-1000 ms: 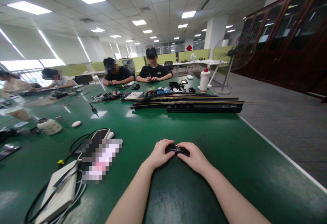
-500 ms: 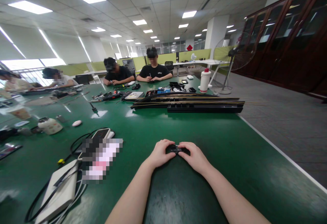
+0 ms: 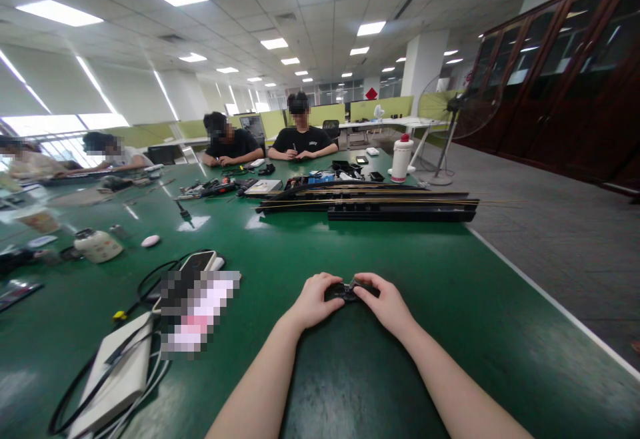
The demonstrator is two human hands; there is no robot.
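Observation:
A small dark part point(image 3: 349, 292), black with a greyish middle, is held low over the green table point(image 3: 280, 252) in front of me; its exact kind is too small to make out. My left hand point(image 3: 317, 299) grips its left end, thumb on the near side and fingers on the far side. At its right end, my right hand point(image 3: 381, 297) pinches a small grey-black piece between thumb and forefinger. The fingers hide much of both ends.
Long black strips point(image 3: 400, 211) with thin brass-coloured rods lie across the table ahead. On my left are a white box point(image 3: 117, 365) with cables and a phone point(image 3: 197, 265). A white bottle point(image 3: 401, 159) stands farther back. Several people sit around the table.
My right hand has shifted slightly to the right and tilted, and its fingertips have moved a little apart from my left fingertips. My left hand has stayed in place.

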